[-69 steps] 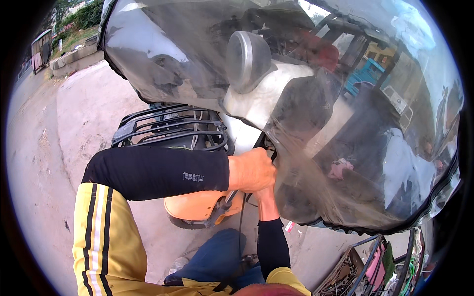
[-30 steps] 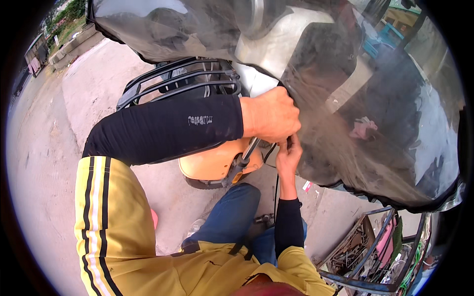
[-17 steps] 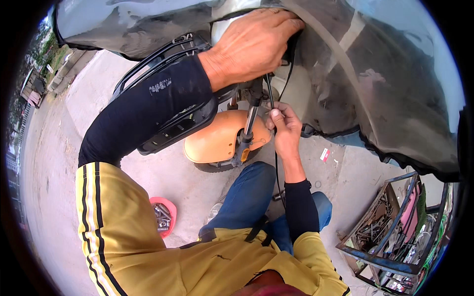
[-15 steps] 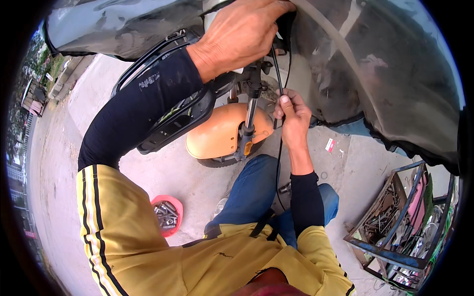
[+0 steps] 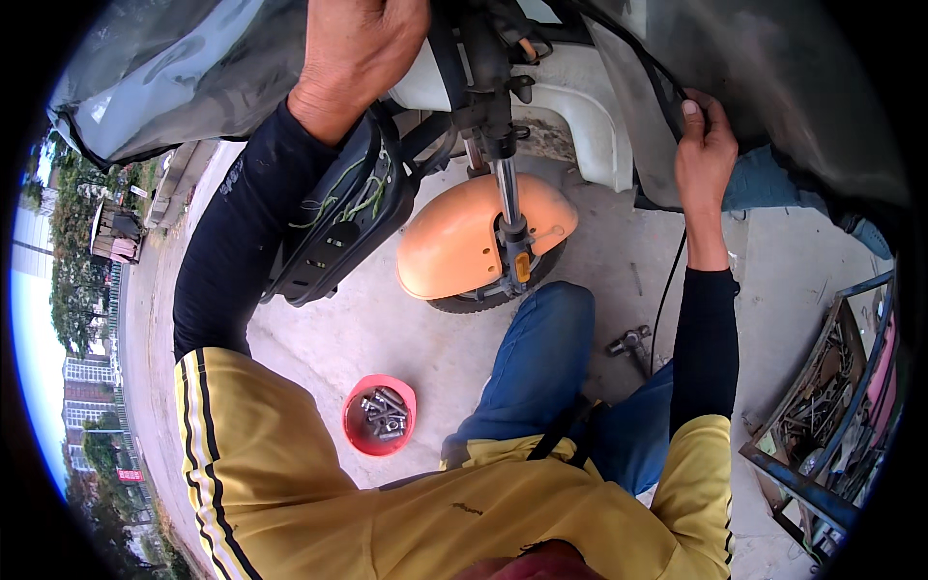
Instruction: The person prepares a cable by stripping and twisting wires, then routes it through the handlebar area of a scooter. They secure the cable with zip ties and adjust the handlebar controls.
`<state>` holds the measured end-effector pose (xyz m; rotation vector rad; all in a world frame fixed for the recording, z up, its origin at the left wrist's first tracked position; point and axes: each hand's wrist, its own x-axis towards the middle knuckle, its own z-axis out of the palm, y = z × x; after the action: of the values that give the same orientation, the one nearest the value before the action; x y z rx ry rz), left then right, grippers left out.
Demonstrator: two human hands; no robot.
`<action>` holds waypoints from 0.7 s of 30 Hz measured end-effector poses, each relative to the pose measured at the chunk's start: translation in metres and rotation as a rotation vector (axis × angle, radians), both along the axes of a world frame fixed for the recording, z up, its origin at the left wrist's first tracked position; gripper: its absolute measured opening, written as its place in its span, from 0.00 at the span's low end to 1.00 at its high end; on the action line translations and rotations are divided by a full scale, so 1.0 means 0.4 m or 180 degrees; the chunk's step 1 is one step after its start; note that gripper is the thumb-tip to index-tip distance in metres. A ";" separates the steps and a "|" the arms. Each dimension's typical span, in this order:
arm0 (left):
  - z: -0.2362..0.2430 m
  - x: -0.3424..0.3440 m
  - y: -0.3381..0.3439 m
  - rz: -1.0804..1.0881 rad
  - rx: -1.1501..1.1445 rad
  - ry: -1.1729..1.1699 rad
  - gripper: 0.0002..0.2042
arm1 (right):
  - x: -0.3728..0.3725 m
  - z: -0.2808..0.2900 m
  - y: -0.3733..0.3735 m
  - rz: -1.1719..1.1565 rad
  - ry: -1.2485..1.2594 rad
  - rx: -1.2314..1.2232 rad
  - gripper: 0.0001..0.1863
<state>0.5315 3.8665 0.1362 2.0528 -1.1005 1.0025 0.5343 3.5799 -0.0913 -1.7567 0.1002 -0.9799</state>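
Observation:
My left hand is raised at the top, fingers bent and partly out of view, by the scooter's front column; what it grips is hidden. My right hand pinches a black cable against the edge of the smoky plastic cover. Below the column are a chrome fork tube and an orange front mudguard over the wheel. A black rack with green cord hangs left of it.
A red container of metal sockets sits by my left side. A metal tool lies by my leg. A metal crate of scrap stands at right. What looks like another person's leg shows below the cover. Road, trees and buildings lie far left.
Both my hands have moved higher and apart, the left leftward, the right rightward with the cable. More of the fork, mudguard, red container and street is in view.

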 end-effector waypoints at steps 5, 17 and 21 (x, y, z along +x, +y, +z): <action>0.002 -0.011 0.011 0.0252 0.0505 -0.0196 0.15 | -0.005 -0.008 0.002 0.0401 0.0243 0.0475 0.12; -0.008 0.006 0.053 0.1006 0.0454 -0.0262 0.12 | -0.102 0.003 0.070 0.1655 0.0344 0.0514 0.13; -0.013 0.008 0.055 0.0676 0.0363 -0.0237 0.09 | -0.148 0.003 0.123 0.2299 0.0433 0.0767 0.13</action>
<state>0.5346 3.8883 0.1311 2.2778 -1.0128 1.1510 0.4752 3.6290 -0.0900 -1.4616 -0.3024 -0.3066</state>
